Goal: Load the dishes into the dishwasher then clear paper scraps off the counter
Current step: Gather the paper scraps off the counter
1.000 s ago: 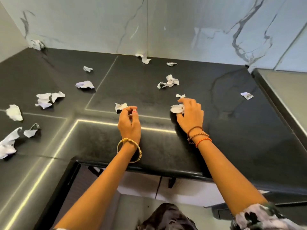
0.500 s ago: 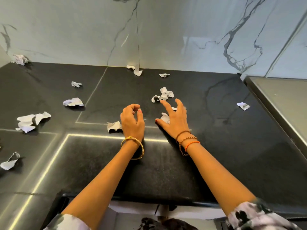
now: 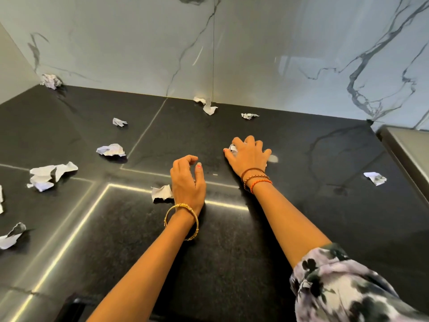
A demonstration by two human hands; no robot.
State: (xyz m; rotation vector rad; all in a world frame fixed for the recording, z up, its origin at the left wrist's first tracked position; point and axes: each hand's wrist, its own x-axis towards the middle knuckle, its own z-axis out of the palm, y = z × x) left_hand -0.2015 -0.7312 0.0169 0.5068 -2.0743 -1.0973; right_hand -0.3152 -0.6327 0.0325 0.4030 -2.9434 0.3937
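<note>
Even, fairly bright light. Glossy black counter mirrors a thin bright strip of light as an angular line. Pale glare patch on marble backsplash. Paper scraps cast short soft shadows toward the viewer. Floral sleeve at lower right is blurred. Wide-angle bending of straight edges toward the frame sides; centre sharp.

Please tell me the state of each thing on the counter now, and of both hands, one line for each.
left hand: fingers loosely curled, holding nothing.
right hand: fingers curled over paper scraps, gathering them.
scrap beside left hand: crumpled, lying on the counter, not held.
other scraps: crumpled, scattered, not yet cleared.
</note>
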